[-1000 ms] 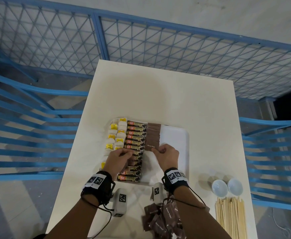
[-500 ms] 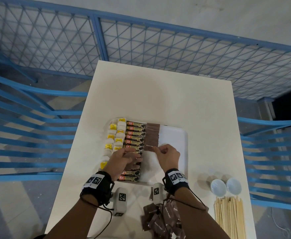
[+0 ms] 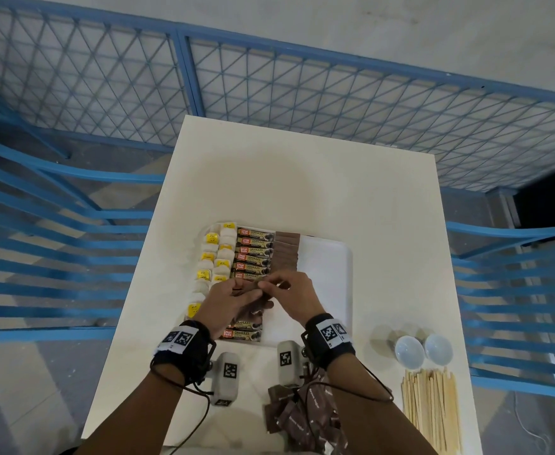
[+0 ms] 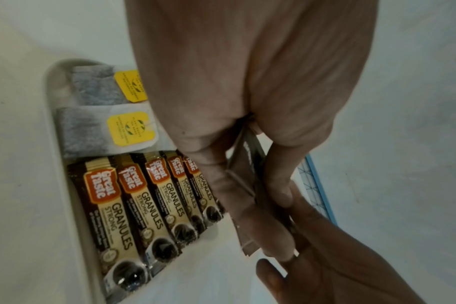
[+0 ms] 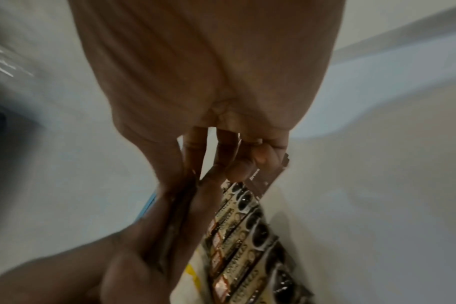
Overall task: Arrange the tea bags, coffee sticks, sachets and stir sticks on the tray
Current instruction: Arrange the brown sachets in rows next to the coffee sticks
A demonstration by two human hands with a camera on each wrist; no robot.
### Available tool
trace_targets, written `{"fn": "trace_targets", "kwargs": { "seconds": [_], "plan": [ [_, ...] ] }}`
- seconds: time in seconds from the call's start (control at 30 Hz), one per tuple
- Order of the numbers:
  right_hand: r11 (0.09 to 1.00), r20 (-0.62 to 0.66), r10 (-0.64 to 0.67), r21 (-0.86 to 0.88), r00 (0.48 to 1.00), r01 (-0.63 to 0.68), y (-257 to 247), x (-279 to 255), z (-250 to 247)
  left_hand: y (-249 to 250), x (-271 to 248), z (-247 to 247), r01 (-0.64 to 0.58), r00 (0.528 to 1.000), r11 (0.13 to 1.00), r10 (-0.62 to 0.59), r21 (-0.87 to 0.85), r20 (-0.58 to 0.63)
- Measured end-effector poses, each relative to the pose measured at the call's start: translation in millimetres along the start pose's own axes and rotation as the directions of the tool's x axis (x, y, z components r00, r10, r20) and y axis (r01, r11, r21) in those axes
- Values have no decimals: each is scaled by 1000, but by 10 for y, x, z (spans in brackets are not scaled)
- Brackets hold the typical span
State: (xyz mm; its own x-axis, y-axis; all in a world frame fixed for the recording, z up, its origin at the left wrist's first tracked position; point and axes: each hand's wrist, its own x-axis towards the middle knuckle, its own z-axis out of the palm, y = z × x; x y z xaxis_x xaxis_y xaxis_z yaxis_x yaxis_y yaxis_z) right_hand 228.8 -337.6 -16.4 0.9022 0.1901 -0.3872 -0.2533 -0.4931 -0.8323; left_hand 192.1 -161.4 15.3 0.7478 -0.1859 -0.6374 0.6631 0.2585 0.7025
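Head view gave the layout the wrist cams lacked: white tray on the table, with tea bags along the tray's left edge, coffee sticks beside them, and brown sachets next, right of the coffee sticks. Loose sachet pile sat off the tray at its near side; stir sticks and two small white cups lay off its near-right corner.

Left wrist cam showed what the head view hid: left hand pinched a thin stack of brown sachets between thumb and fingers, above the tray's coffee row. Labels read "Great Taste Granules Strong"; tea tags were yellow.

Right wrist cam was blurred; right hand probably pinched the same stack, fingertips meeting the left hand's.
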Motion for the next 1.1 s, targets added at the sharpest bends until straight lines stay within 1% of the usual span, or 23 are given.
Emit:
{"fn": "trace_targets", "kwargs": {
  "seconds": [0.13,0.2,0.37,0.4,0.47,0.53,0.6,0.63,0.7,0.83,1.0,1.1],
  "plan": [
    [989,-51,51,140,997,-43,15,-8,21,1,-10,6,-17,998,1000,17,-13,-63],
    [985,-69,57,166,996,-45,37,-24,51,-9,-3,11,-22,994,1000,22,3,-106],
    [997,-53,-5,75,999,9,33,-53,81,-20,-11,29,-49,988,995,60,81,-139],
    [997,-62,-7,73,998,12,29,-56,80,-21,-18,42,-47,987,995,60,88,-149],
    [997,-118,-11,74,993,20,26,-62,72,-22,-30,62,-39,982,996,53,79,-179],
    [993,-182,2,120,983,20,9,-77,46,-33,-41,65,-25,985,998,35,59,-170],
    [987,-206,14,157,978,19,-12,-90,14,-63,-47,45,-22,992,997,31,70,-123],
    [987,-203,19,161,979,15,-12,-96,5,-80,-44,27,-29,993,996,37,81,-109],
    [985,-164,34,171,986,-5,3,-110,0,-104,-28,-7,-51,990,995,62,86,-124],
    [975,-20,91,207,996,-85,36,-149,-22,-130,12,-50,-89,983,992,102,90,-154],
    [897,0,144,421,990,-131,31,-201,-33,-178,66,-79,-86,989,995,92,54,-113],
    [885,6,153,443,988,-140,39,-199,-29,-202,82,-101,-79,992,996,81,28,-93]
  ]
}}
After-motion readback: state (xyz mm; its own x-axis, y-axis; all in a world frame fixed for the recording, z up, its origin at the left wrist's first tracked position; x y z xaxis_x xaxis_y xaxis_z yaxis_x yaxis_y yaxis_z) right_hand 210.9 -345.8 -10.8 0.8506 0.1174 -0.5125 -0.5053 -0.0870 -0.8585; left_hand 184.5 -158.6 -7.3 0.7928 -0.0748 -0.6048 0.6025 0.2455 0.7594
